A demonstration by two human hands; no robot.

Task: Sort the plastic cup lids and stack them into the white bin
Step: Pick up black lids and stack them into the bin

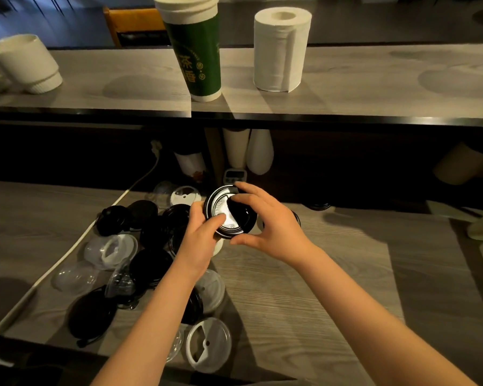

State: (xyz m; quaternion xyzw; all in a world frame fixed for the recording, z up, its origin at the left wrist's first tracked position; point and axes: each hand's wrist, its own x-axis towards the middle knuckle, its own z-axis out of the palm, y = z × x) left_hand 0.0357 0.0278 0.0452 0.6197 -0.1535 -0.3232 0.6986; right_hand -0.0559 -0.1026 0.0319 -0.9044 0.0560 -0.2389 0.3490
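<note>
Both hands meet on one black lid (229, 215), held just above the desk (304, 288) beside the pile (140, 246) of loose lids at our left. Our left hand (201, 238) grips it from the near-left side, thumb pressed on the shiny top face and fingers curled beneath. Our right hand (273, 227) spans it from the right, fingers hooked over the far rim and thumb at the near rim. Neither hand is free; both grasp the same lid.

We judge the step to be squaring up black lids before they go to the bin, which we cannot make out from here. To do it well, we keep the top face up and press evenly around the rim rather than at the centre. One hand steadies while the other seats. We should also keep black apart from the clear lids (76, 277) and the white lid (208, 344) on the desk.

Being a round disc, the lid has no long axis to speak of; what matters is its face. Its top tilts up toward us, with the rim skirt pointing down and away. The edge looks thick at the lower right, so it may be several lids nested; we cannot tell.
</note>
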